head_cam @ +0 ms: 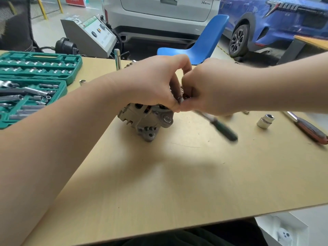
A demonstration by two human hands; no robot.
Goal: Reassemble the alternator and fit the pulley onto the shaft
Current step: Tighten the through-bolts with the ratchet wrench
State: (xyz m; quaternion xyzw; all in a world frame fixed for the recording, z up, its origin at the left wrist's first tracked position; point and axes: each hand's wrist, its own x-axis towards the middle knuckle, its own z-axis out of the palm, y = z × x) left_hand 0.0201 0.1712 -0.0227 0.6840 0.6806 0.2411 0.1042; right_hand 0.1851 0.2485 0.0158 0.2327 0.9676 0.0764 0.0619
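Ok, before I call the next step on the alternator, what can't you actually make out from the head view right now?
- Top of the alternator: covered by the left hand and right hand; shaft and pulley cannot be made out.
- Small part pinched between the fingertips: mostly covered by them, unidentifiable.
- Green-handled tool: motion-blurred; its head is hidden under the right hand.
- Red-handled tool: cut off by the right edge.
- Socket set: cut off at the left edge, size markings too small.
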